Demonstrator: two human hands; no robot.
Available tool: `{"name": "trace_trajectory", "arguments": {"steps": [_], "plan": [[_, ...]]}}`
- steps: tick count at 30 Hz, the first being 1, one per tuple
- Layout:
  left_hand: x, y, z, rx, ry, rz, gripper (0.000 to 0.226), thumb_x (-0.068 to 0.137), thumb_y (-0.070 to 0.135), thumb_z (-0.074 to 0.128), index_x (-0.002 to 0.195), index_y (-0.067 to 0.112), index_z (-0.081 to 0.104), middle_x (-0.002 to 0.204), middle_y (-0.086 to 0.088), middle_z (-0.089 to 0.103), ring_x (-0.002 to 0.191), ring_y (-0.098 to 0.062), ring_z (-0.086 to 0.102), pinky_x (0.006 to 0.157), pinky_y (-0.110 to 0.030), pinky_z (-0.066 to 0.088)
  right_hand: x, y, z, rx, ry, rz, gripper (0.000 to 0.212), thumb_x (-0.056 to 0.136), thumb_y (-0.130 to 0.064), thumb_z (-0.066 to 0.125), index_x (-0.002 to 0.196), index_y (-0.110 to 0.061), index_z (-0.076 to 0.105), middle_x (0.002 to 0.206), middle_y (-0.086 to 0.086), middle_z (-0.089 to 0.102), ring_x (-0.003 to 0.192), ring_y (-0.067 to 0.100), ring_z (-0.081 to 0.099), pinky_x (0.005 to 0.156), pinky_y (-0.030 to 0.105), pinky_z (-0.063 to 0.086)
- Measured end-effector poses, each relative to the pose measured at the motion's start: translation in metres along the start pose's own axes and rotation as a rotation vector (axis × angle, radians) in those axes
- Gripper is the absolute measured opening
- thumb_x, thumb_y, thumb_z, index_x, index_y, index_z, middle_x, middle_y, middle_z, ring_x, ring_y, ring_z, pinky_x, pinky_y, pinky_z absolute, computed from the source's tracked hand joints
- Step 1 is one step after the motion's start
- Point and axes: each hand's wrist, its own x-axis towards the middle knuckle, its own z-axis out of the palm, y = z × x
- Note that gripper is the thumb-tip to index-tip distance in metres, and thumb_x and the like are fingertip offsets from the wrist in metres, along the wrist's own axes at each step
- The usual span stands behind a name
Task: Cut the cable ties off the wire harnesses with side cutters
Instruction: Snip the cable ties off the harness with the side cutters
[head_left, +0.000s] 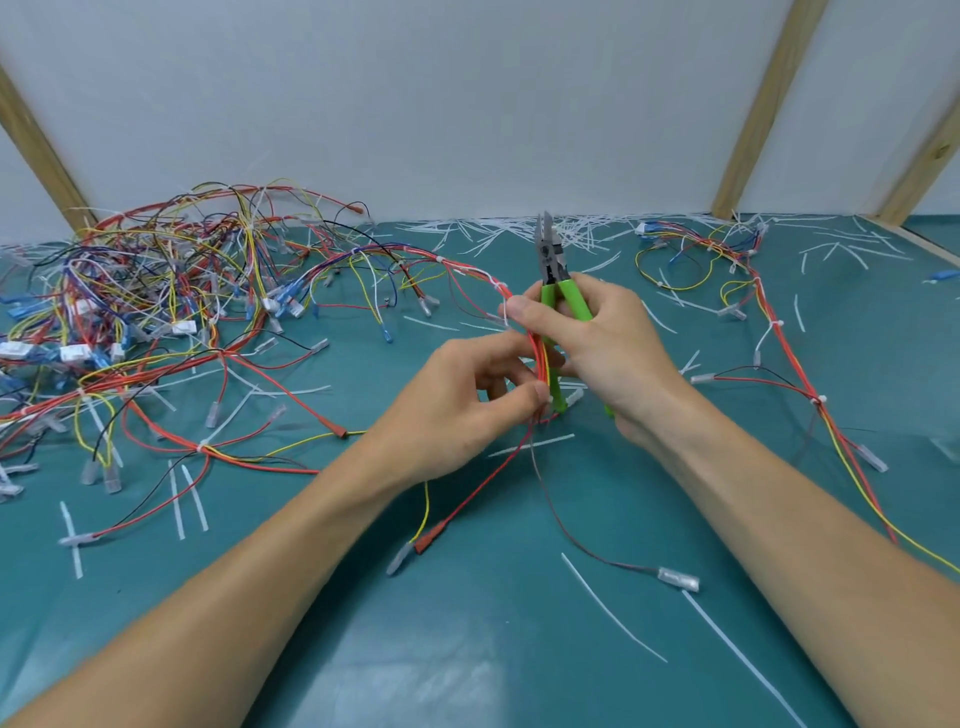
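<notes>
My right hand (602, 353) grips the green-handled side cutters (551, 270), jaws pointing up and away, slightly apart. Its thumb also presses a red-and-yellow wire harness (467, 270) against the handles. My left hand (467, 405) pinches the same harness lower down, between thumb and fingers, just left of the cutter handles. A white cable tie (500, 287) sits on the harness just above my right thumb. Loose ends of this harness hang down to the teal mat (467, 623).
A big tangle of tied harnesses (156, 301) lies at the left. Another harness (769, 322) runs down the right side. Cut white tie pieces (519, 234) litter the mat, mostly by the back wall. Wooden posts (763, 104) lean against the wall.
</notes>
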Motion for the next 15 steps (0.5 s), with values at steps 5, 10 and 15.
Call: {"name": "trace_trajectory", "arguments": {"steps": [5, 10, 15], "plan": [[-0.002, -0.001, 0.002, 0.130, 0.051, -0.020, 0.012, 0.095, 0.021, 0.066, 0.102, 0.023, 0.075, 0.076, 0.006, 0.074, 0.060, -0.006, 0.058, 0.058, -0.011, 0.038, 0.003, -0.002, -0.005, 0.107, -0.026, 0.013, 0.019, 0.091, 0.003, 0.068, 0.095, -0.014, 0.062, 0.096, 0.004, 0.079, 0.075, 0.013, 0.067, 0.065, 0.034, 0.061], [0.004, -0.006, -0.018, 0.099, 0.567, -0.115, 0.020, 0.097, 0.017, 0.061, 0.081, 0.013, 0.071, 0.063, 0.002, 0.066, 0.056, -0.011, 0.059, 0.059, -0.026, 0.047, 0.011, -0.005, -0.023, 0.201, -0.023, -0.029, 0.019, 0.097, 0.004, 0.059, 0.101, -0.014, 0.062, 0.092, -0.003, 0.077, 0.073, 0.010, 0.067, 0.067, 0.034, 0.063], [0.004, -0.016, -0.052, 0.385, 0.949, -0.099, 0.034, 0.081, 0.006, 0.061, 0.115, 0.008, 0.055, 0.105, -0.004, 0.057, 0.097, -0.019, 0.056, 0.093, -0.036, 0.045, 0.020, -0.010, -0.059, 0.481, -0.274, -0.013, 0.021, 0.092, -0.003, 0.056, 0.103, -0.020, 0.061, 0.095, -0.006, 0.070, 0.076, 0.011, 0.061, 0.073, 0.036, 0.059]]}}
